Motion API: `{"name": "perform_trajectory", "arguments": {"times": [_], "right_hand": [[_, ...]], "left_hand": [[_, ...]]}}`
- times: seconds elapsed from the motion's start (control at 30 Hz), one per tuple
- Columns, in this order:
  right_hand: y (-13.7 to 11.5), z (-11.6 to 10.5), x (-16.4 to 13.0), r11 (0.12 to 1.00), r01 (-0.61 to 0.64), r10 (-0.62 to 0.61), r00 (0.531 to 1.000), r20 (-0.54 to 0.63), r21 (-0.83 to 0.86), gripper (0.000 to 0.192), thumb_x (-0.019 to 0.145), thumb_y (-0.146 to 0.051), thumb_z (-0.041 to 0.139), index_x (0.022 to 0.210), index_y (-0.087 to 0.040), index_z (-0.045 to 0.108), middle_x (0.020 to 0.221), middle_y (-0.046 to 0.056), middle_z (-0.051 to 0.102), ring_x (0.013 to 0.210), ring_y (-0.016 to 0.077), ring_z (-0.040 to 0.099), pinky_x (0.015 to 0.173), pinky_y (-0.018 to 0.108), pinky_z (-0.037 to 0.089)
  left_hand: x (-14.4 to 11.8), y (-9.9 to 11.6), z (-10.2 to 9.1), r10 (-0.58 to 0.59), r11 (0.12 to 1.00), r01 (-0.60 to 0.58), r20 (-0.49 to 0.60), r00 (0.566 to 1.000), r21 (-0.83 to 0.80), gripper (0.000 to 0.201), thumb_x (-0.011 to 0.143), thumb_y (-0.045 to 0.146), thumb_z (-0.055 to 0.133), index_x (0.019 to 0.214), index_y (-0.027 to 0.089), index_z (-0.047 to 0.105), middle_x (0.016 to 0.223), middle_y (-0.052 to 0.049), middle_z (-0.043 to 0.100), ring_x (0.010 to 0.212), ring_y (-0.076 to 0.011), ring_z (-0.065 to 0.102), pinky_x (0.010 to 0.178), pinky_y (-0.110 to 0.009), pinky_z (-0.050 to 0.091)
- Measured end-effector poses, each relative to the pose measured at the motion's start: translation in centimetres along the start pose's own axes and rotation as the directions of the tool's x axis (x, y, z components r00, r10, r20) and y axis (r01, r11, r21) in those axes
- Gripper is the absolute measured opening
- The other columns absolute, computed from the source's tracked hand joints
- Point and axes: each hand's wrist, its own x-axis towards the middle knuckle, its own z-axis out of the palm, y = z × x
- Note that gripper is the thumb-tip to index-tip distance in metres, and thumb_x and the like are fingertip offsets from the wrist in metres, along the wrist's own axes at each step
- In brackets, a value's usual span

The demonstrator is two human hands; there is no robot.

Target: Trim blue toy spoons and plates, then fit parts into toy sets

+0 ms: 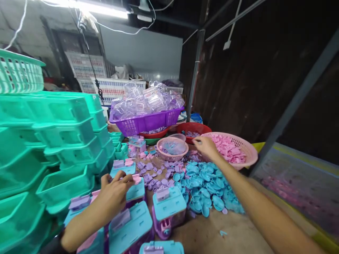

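Note:
My left hand [115, 192] hovers low over a group of toy boxes, its bent fingers apart. Its fingertips are beside a pink plastic piece [136, 178] on a blue lid; whether they touch it I cannot tell. Nearby stand more boxes with blue lids [169, 204], purple bases and small purple pieces on top. My right hand [206, 146] reaches out to the pink basket's left side, thumb and fingers pinched together. Anything between those fingertips is too small to make out. Below that arm lies a pile of blue spoon-like plastic parts [203, 183].
Green bins [66, 137] stand stacked high on the left. A purple basket [148, 121] heaped with clear plastic covers is at the back. A pink basket [250, 151] of pink pieces, a red basin [203, 127], a small pink basket [173, 157] and loose purple pieces [156, 183] surround the work area.

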Motion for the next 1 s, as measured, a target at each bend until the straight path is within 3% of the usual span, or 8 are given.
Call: {"name": "perform_trajectory", "arguments": {"times": [0.13,0.27,0.33,0.53,0.8,1.0], "right_hand": [[9.0,-0.1,0.8,0.953,-0.222,0.244,0.966,0.088,-0.208,0.030,0.097,-0.036,0.065,0.120,-0.016,0.066,0.120,0.009,0.068,0.104,0.0216,0.067,0.090,0.043,0.057],[13.3,2.7,1.0,0.892,-0.285,0.357,0.921,0.158,-0.350,0.036,0.097,-0.036,0.065,0.128,-0.018,0.062,0.129,0.010,0.063,0.110,0.0234,0.065,0.093,0.046,0.057],[14.4,3.9,1.4,0.875,-0.287,0.376,0.910,0.173,-0.391,0.037,0.097,-0.036,0.065,0.129,-0.018,0.061,0.131,0.010,0.063,0.112,0.0240,0.064,0.094,0.047,0.056],[16.6,5.5,3.2,0.870,-0.258,0.368,0.907,0.203,-0.421,0.038,0.097,-0.036,0.064,0.131,-0.019,0.060,0.131,0.010,0.063,0.110,0.0235,0.065,0.092,0.045,0.057],[17.8,5.4,3.2,0.900,-0.182,0.267,0.948,0.172,-0.395,0.041,0.099,-0.041,0.060,0.132,-0.018,0.060,0.130,0.011,0.064,0.114,0.0245,0.064,0.097,0.047,0.053],[17.8,5.5,3.1,0.913,-0.131,0.207,0.964,0.165,-0.386,0.036,0.098,-0.039,0.064,0.127,-0.019,0.063,0.129,0.010,0.065,0.111,0.0234,0.065,0.095,0.046,0.056]], "left_hand": [[0.2,-0.3,0.8,-0.001,1.000,0.001,-0.062,0.998,-0.011,0.059,0.077,-0.006,0.038,0.108,0.026,0.077,0.118,-0.010,0.074,0.118,-0.0354,0.056,0.091,-0.053,0.034],[0.0,-0.1,0.6,0.016,0.997,-0.022,-0.082,0.997,-0.068,0.050,0.091,0.003,0.036,0.111,0.025,0.076,0.116,-0.010,0.074,0.115,-0.0322,0.057,0.087,-0.048,0.036],[-0.2,0.0,0.5,0.020,0.994,-0.030,-0.092,0.996,-0.104,0.045,0.094,0.009,0.037,0.110,0.026,0.076,0.113,-0.009,0.075,0.111,-0.0307,0.059,0.085,-0.045,0.038],[-1.1,-0.2,1.5,0.033,0.987,-0.074,-0.273,0.961,-0.144,0.037,0.095,0.020,0.042,0.102,0.028,0.077,0.103,-0.007,0.075,0.105,-0.0286,0.062,0.083,-0.040,0.041],[-1.1,0.9,-0.1,0.062,0.973,-0.107,-0.216,0.974,-0.203,0.034,0.094,0.021,0.043,0.099,0.025,0.077,0.101,-0.007,0.075,0.102,-0.0274,0.064,0.079,-0.037,0.044],[-1.2,0.9,0.7,0.043,0.968,-0.099,-0.236,0.971,-0.231,0.031,0.094,0.021,0.047,0.100,0.026,0.077,0.102,-0.006,0.076,0.104,-0.0277,0.064,0.082,-0.038,0.046]]}}
